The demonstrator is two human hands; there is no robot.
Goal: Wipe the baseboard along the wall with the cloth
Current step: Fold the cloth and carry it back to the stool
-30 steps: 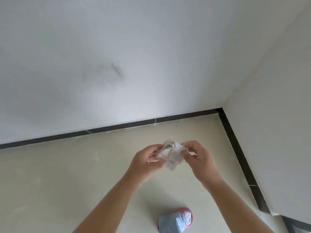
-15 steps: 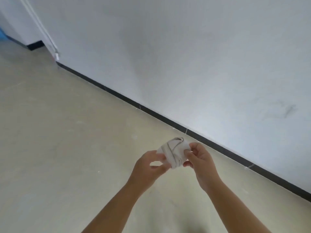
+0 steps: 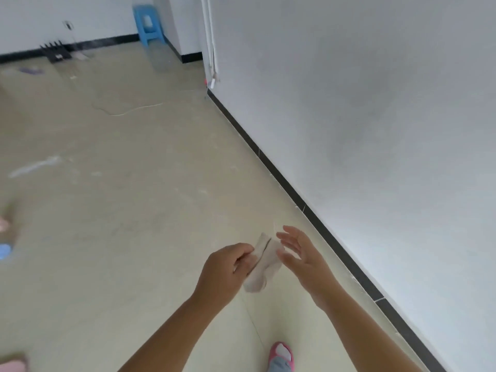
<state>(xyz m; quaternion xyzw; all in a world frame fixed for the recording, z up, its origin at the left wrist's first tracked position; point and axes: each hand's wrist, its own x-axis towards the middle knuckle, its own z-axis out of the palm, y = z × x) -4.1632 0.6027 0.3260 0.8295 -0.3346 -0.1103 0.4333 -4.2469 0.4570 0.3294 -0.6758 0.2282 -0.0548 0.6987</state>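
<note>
Seen from above: pale crumpled cloth [image 3: 261, 264] pinched in the curled fingers of the left hand [image 3: 224, 272], low centre. Right hand [image 3: 300, 257] just beside the cloth at 3 o'clock, fingers spread and straight, apparently touching its edge. Black baseboard strip [image 3: 292, 194] running from 12 o'clock down to 5 o'clock under the white painted wall [image 3: 362, 116]. Beige smooth floor [image 3: 120, 197] across the left. Pink slipper [image 3: 281, 354] at 6 o'clock. Small blue plastic stool [image 3: 148, 24] far off at 11 o'clock. Thin pale cord [image 3: 126, 110] lying on the floor below it.
</note>
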